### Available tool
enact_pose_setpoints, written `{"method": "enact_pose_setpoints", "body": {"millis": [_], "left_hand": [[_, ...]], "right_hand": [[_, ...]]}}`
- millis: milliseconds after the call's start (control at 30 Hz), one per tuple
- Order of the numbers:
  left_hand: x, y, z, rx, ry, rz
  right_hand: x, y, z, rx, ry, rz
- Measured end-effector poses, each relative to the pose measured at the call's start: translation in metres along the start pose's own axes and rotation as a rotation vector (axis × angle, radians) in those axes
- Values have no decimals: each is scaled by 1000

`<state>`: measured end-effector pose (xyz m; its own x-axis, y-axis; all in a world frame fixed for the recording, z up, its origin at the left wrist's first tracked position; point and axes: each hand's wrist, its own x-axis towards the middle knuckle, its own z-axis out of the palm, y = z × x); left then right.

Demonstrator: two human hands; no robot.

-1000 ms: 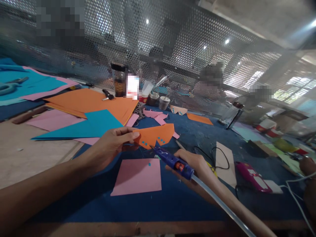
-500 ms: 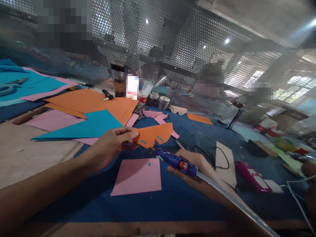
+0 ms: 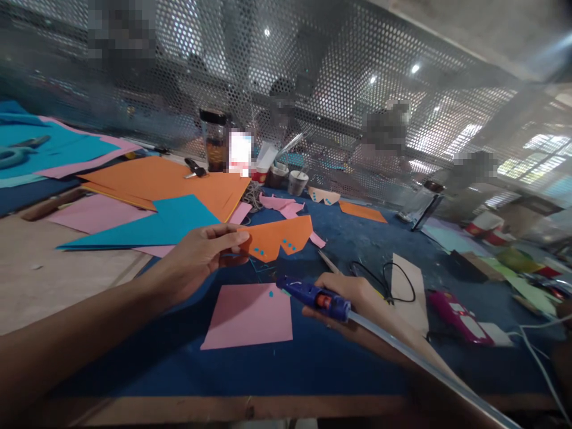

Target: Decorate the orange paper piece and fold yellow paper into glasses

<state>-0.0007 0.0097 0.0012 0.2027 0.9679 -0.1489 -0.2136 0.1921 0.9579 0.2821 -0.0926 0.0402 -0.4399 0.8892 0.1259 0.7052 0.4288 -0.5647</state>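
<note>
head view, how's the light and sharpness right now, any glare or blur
Head view: a bright light glares through the perforated screen; head view: dark shadow lies on the blue tabletop below the left arm; head view: the orange cutout in the left hand is fairly clear, while the far right edge looks soft.

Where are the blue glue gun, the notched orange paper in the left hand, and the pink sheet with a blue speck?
Blue glue gun (image 3: pixel 308 293), head view: middle of its body.
Orange paper (image 3: pixel 277 235), head view: its face, above the notch.
Pink sheet (image 3: pixel 248 319), head view: middle of its face.
</note>
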Motion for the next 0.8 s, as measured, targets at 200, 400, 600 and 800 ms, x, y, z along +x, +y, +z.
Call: {"method": "enact_pose_setpoints", "body": {"millis": [200, 400, 600, 800], "left_hand": [[0, -1, -2, -4, -2, -2], [-1, 0, 0, -12, -10, 4], [-2, 2, 1, -18, -21, 4], [-2, 0, 1, -18, -37, 5]], "right_hand": [[-1, 3, 1, -119, -146, 24], [0, 6, 2, -177, -214, 81], [0, 7, 3, -208, -219, 105], [2, 9, 6, -215, -228, 109]]}}
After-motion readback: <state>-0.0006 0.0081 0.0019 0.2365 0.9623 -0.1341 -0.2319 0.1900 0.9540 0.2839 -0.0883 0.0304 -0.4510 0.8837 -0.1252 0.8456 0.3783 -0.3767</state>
